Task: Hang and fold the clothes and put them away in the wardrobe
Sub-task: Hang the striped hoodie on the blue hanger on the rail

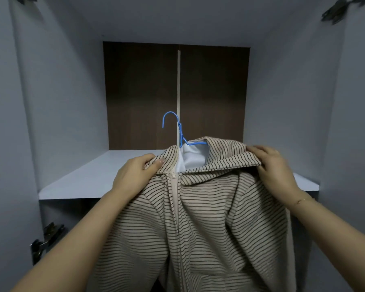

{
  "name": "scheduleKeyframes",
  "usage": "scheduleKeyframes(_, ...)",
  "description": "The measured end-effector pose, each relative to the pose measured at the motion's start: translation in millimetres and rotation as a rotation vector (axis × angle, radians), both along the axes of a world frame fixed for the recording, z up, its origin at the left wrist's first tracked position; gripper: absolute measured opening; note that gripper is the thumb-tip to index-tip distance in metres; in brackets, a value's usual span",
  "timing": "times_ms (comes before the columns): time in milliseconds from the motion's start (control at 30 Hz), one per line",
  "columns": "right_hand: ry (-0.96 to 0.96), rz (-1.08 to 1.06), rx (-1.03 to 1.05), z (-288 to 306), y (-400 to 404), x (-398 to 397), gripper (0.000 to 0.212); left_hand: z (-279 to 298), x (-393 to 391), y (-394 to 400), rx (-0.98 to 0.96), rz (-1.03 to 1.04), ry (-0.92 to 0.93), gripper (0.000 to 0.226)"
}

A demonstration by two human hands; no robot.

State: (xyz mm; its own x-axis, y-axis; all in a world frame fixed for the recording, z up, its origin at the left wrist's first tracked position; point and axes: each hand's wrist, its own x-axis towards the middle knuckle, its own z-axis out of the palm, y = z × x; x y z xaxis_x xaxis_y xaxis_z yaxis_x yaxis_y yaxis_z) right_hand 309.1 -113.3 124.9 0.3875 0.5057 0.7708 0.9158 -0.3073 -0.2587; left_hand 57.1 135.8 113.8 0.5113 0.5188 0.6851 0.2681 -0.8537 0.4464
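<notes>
A beige zip-up hoodie with thin dark stripes (pixel 209 224) hangs in front of me on a blue wire hanger (pixel 178 131). The hanger's hook sticks up free above the collar, in front of the wardrobe's dark brown back panel (pixel 139 98). My left hand (pixel 135 171) pinches the left side of the collar beside the zip. My right hand (pixel 272 163) grips the folded hood edge on the right. The white lining (pixel 191 159) shows inside the neck opening.
An open wardrobe surrounds me, with pale grey side walls (pixel 57 102) and a pale shelf (pixel 89 180) just behind the hoodie at hand height. Metal door hinges sit at the lower left (pixel 46 239) and the upper right (pixel 339 9). No rail is visible.
</notes>
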Motion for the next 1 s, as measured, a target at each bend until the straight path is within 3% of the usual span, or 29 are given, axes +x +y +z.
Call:
scheduleKeyframes(100, -0.117, -0.078, -0.065, 21, -24, 3, 0.032, 8, -21, 1, 0.001, -0.107, 0.014, 0.052)
scheduleKeyframes(200, -0.360, -0.291, -0.317, 30, -44, -3, 0.015, 15, -45, 0, -0.050, -0.266, 0.058, 0.055)
scheduleKeyframes(267, -0.468, -0.395, -0.488, 25, -50, -9, 0.020, 16, -58, -6, -0.052, -0.333, 0.074, 0.052)
scheduleKeyframes(367, -0.445, -0.533, -0.596, 11, -50, -14, 0.023, 17, -75, -20, -0.105, -0.448, 0.099, 0.043)
scheduleKeyframes(433, -0.204, -0.518, -0.491, 3, -48, -13, 0.026, 15, -86, -28, -0.159, -0.506, 0.102, 0.042)
scheduleKeyframes(567, 0.579, -0.011, -0.049, -7, -40, -26, 0.029, 6, -103, -40, -0.275, -0.593, 0.149, 0.041)
scheduleKeyframes(633, 0.803, 0.254, 0.175, -1, -34, -39, 0.027, -2, -104, -46, -0.299, -0.604, 0.219, 0.050)
scheduleKeyframes(700, 0.915, 0.447, 0.250, 8, -27, -51, 0.025, -13, -101, -52, -0.291, -0.600, 0.262, 0.051)
scheduleKeyframes(800, 1.037, 0.507, 0.008, 0, -28, -54, 0.028, -30, -94, -61, -0.233, -0.513, 0.283, 0.050)
scheduleKeyframes(867, 0.966, 0.327, -0.420, -23, -42, -53, 0.023, -41, -92, -62, -0.201, -0.469, 0.275, 0.054)
scheduleKeyframes(933, 0.763, 0.088, -0.803, -44, -54, -54, 0.037, -52, -90, -61, -0.185, -0.430, 0.271, 0.056)
scheduleKeyframes(1000, 0.610, -0.004, -0.744, -58, -58, -62, 0.046, -64, -89, -59, -0.193, -0.390, 0.272, 0.056)
